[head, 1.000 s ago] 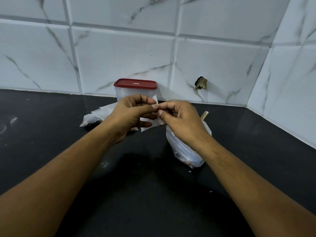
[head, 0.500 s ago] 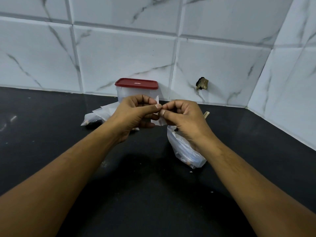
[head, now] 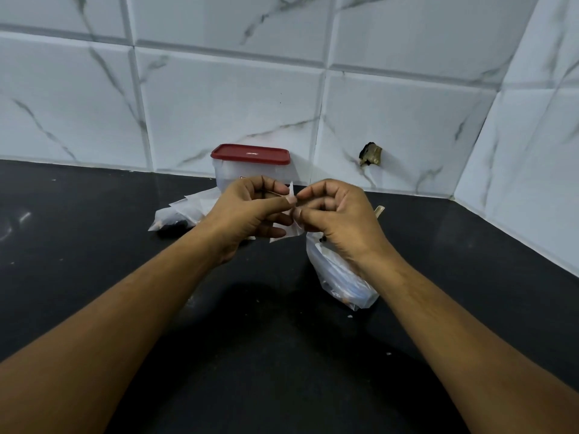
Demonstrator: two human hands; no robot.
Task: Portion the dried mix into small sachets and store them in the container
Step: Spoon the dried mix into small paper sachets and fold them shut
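Observation:
A small clear sachet (head: 286,228) hangs between my two hands above the black counter. My left hand (head: 250,211) pinches its top edge with thumb and forefinger. My right hand (head: 335,211) pinches the same edge from the other side. Behind my hands stands a clear container with a red lid (head: 250,153), closed, against the tiled wall. A larger plastic bag of dried mix (head: 341,277) lies under my right wrist, with a wooden stick (head: 379,211) poking out behind it.
A pile of small plastic sachets (head: 185,211), some with dark contents, lies left of the container. The black counter (head: 250,355) runs to the marble-tiled wall at the back and right. A broken hole (head: 369,155) marks the wall tile.
My fingertips have shifted slightly on the sachet's top edge; the sachet hangs a little lower between the hands. Everything else stays put.

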